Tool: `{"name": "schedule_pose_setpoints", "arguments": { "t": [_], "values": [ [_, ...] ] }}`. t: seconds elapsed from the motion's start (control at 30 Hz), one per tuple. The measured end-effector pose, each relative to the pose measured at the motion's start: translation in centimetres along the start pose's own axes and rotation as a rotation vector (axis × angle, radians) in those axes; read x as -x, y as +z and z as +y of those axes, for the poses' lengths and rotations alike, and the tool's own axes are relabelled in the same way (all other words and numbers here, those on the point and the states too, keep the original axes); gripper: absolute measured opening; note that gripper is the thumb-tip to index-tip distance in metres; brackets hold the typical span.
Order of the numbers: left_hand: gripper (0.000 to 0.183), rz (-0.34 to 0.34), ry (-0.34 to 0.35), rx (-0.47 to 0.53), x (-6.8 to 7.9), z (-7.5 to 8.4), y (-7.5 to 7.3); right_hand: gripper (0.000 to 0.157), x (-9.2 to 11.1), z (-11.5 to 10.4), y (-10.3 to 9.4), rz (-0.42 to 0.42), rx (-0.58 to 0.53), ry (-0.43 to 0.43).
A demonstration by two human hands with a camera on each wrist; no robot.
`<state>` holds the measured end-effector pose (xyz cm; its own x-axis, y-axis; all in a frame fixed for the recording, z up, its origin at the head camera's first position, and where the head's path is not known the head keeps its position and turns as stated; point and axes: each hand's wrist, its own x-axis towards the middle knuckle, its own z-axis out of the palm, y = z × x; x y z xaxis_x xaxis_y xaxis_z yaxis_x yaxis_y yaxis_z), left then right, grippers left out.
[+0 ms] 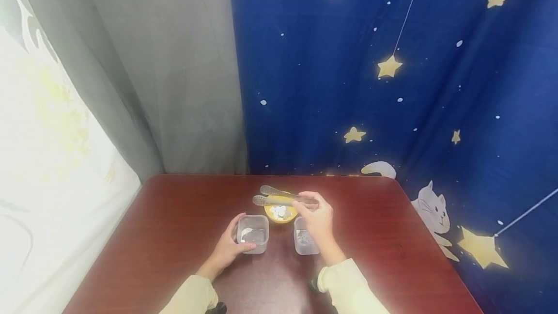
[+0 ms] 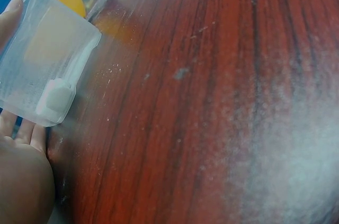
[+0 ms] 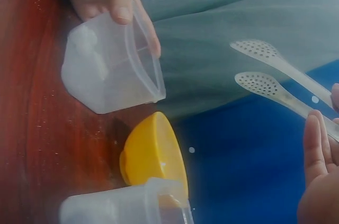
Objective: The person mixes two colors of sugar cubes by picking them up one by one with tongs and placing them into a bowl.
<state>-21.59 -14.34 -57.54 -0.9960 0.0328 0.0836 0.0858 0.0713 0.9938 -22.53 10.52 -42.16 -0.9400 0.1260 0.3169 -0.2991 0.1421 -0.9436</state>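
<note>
My left hand [image 1: 228,246] grips a clear plastic container [image 1: 260,236] by its side, with the thumb over the near rim. A small white lump [image 2: 58,97] lies at the bottom of it. In my right hand [image 1: 320,217] is a pair of tongs [image 1: 276,201] with perforated, rounded ends, which stand apart with nothing between them. The tongs overlap a yellow bowl [image 3: 145,150] in the head view; white pieces [image 1: 281,213] lie inside that bowl. Below the right hand stands a second clear container [image 1: 305,248], partly hidden by the wrist.
The dark red wooden table [image 1: 370,256] carries the bowl and both containers close together near its middle. White specks [image 2: 114,70] dot the wood by the left container. A grey curtain [image 1: 196,86] and a blue star-patterned curtain [image 1: 314,86] hang behind the far edge.
</note>
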Motion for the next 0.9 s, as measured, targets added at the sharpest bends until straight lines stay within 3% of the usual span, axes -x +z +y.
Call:
{"name": "schedule_pose_setpoints", "arguments": {
  "t": [0.2,0.47,0.63,0.7,0.9],
  "values": [
    [0.098,-0.006,0.005,0.018,0.0,0.1,0.0,0.029,0.2,0.7,0.1,-0.083,0.012,0.047],
    [0.097,-0.014,0.004,0.012,0.0,0.2,0.0,0.029,-0.1,4.8,0.9,-0.185,0.023,0.094],
    [0.098,-0.015,-0.004,-0.018,0.1,0.2,0.0,0.029,0.4,5.5,1.1,-0.235,0.213,0.116],
    [0.098,-0.014,-0.006,-0.031,0.1,0.1,-0.1,0.030,0.6,5.6,1.2,-0.256,0.242,0.114],
    [0.097,-0.009,0.013,-0.059,0.0,0.0,-0.1,0.026,1.0,6.3,2.0,-0.341,0.091,0.094]
  ]
}}
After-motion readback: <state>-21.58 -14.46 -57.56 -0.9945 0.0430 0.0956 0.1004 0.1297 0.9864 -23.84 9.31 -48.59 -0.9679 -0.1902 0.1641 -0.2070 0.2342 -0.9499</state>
